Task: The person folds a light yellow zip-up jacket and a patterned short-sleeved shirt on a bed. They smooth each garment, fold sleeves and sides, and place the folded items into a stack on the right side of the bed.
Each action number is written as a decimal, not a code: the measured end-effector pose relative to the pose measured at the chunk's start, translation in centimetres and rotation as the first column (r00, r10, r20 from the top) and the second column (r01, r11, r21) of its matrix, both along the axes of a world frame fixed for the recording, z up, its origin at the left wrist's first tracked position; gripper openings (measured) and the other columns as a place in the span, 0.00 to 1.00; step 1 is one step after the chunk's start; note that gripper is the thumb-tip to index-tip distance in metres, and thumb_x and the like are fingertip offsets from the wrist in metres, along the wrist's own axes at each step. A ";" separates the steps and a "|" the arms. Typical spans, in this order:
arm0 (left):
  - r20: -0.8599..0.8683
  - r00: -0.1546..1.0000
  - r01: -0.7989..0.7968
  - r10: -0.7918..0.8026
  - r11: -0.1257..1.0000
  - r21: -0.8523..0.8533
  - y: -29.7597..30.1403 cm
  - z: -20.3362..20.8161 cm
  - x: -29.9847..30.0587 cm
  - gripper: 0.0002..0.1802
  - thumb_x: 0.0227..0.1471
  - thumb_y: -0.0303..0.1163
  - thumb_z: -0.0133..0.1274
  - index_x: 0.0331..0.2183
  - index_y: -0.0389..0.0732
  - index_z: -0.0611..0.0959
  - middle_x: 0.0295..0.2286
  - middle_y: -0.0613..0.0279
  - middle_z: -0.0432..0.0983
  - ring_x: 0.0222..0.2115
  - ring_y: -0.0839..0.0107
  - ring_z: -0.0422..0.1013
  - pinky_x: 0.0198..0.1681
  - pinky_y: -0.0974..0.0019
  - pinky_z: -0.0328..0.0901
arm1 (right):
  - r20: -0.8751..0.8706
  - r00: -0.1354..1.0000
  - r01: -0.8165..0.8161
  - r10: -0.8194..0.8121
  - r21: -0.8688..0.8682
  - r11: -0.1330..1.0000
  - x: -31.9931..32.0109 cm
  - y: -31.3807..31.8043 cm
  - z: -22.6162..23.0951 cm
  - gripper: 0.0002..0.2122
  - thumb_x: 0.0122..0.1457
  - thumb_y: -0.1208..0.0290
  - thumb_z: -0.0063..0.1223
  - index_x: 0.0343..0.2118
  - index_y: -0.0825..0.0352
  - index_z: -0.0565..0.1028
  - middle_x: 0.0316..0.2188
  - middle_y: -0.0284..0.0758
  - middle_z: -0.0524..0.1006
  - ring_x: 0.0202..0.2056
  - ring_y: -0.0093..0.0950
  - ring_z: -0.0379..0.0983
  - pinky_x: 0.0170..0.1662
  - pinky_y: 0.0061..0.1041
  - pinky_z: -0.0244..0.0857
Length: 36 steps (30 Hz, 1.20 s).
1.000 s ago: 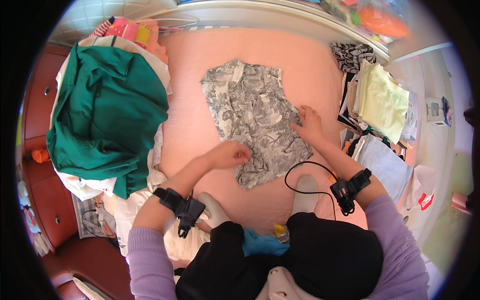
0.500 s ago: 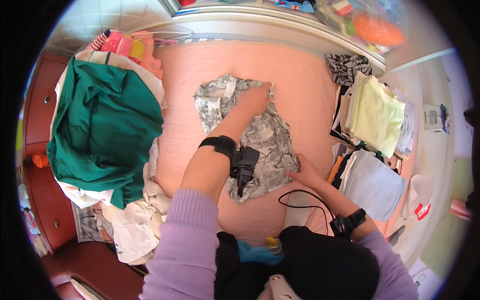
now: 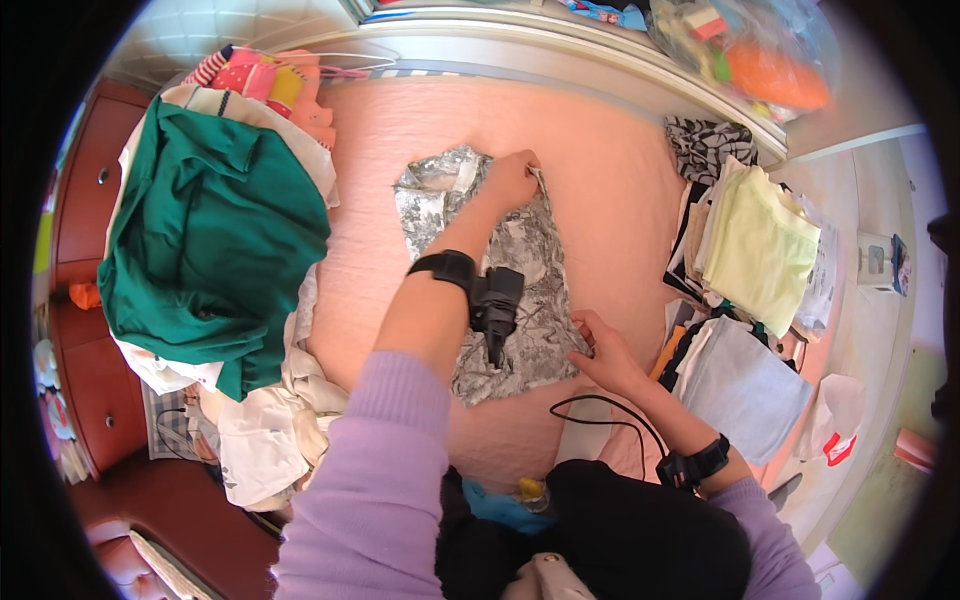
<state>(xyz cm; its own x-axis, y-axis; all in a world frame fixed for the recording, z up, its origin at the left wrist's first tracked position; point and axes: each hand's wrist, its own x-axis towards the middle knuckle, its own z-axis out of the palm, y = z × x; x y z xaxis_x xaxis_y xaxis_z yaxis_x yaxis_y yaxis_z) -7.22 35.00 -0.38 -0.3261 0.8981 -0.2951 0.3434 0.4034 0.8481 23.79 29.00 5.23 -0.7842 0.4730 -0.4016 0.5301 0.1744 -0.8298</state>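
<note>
A grey-and-white patterned garment [image 3: 525, 255] with a collar-like opening at its far left lies on the pink bed sheet. My left hand [image 3: 512, 180] reaches across it and pinches the cloth at its far right corner, fingers closed. Lower down, my right hand [image 3: 605, 352] grips the garment's near right edge between thumb and fingers. The right edge runs nearly straight between both hands. My left forearm covers part of the cloth's middle.
A green garment [image 3: 205, 240] tops a heap at the left, with white cloths [image 3: 265, 440] below it. Folded stacks stand at the right, under pale yellow cloth [image 3: 755, 235] and light blue cloth [image 3: 740, 380]. A black cable [image 3: 615, 398] loops near my right wrist.
My right hand has shifted left, bringing the garment's right edge inward. My left hand keeps its hold on the far corner. The whole view has shifted slightly.
</note>
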 end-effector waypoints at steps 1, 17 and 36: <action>0.071 0.997 0.002 -0.003 1.000 0.019 -0.4 0.6 -0.6 0.09 0.52 0.26 0.48 0.37 0.37 0.77 0.28 0.56 0.79 0.30 0.66 0.77 0.34 0.59 0.70 | -0.012 1.000 -0.029 0.029 0.005 1.000 -0.1 0.0 0.4 0.25 0.48 0.78 0.61 0.51 0.67 0.65 0.34 0.44 0.75 0.35 0.39 0.73 0.39 0.34 0.68; 0.062 0.997 -0.047 0.045 0.998 0.041 -5.7 2.4 -6.1 0.08 0.44 0.18 0.51 0.31 0.37 0.81 0.24 0.69 0.71 0.27 0.78 0.67 0.30 0.70 0.65 | -0.074 0.852 -0.503 0.518 0.161 0.849 -4.2 -4.2 0.8 0.27 0.48 0.82 0.53 0.55 0.64 0.66 0.40 0.42 0.69 0.41 0.45 0.71 0.42 0.39 0.68; -0.756 0.517 0.496 -0.401 0.860 -0.117 -11.2 2.1 -2.9 0.29 0.48 0.37 0.60 0.53 0.51 0.74 0.58 0.61 0.61 0.59 0.60 0.56 0.57 0.53 0.57 | -0.085 0.742 -0.599 0.665 0.362 0.714 -5.7 -3.0 -1.7 0.23 0.50 0.73 0.60 0.51 0.59 0.72 0.43 0.38 0.70 0.48 0.40 0.66 0.50 0.35 0.65</action>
<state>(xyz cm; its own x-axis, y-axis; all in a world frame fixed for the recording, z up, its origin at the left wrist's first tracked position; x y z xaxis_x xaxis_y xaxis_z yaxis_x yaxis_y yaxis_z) -10.16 23.76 1.71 0.0713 0.9963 -0.0486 0.9693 -0.0577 0.2391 18.07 25.95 3.54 -0.9861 -0.0962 -0.1353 0.0390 0.6580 -0.7520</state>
